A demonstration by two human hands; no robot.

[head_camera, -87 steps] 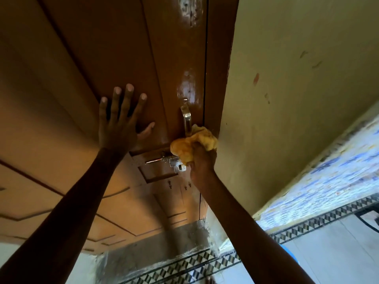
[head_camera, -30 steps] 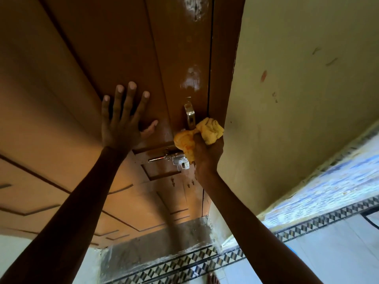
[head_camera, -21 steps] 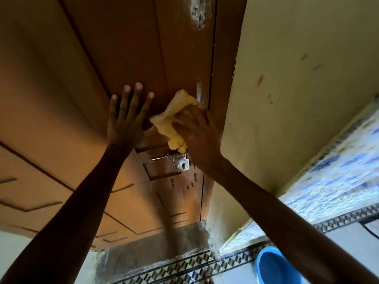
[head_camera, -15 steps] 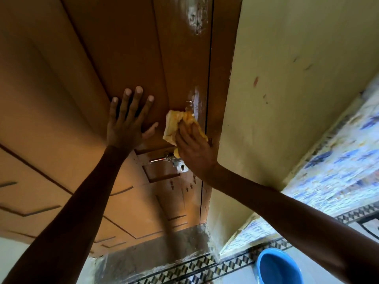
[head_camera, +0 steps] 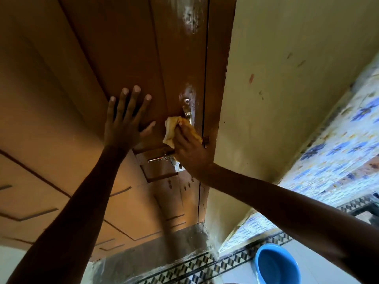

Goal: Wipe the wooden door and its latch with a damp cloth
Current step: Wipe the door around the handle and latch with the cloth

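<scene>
The brown wooden door (head_camera: pixel 123 50) fills the upper left, glossy and wet near its right edge. My left hand (head_camera: pixel 125 121) lies flat on it with fingers spread. My right hand (head_camera: pixel 190 152) presses a yellow cloth (head_camera: pixel 174 130) against the door just below the metal handle (head_camera: pixel 187 112). The silver sliding latch (head_camera: pixel 164 158) sits right under the cloth; its right end is hidden behind my right hand.
The door frame (head_camera: pixel 217 78) and a pale yellow wall (head_camera: pixel 287 78) stand to the right. A blue bucket (head_camera: pixel 276 265) sits on the tiled floor at the lower right. Patterned wall tiles (head_camera: pixel 338 152) run along the right side.
My right hand swept the cloth up over the handle from the door's edge and has now slid down and right below it. My left hand stays flat.
</scene>
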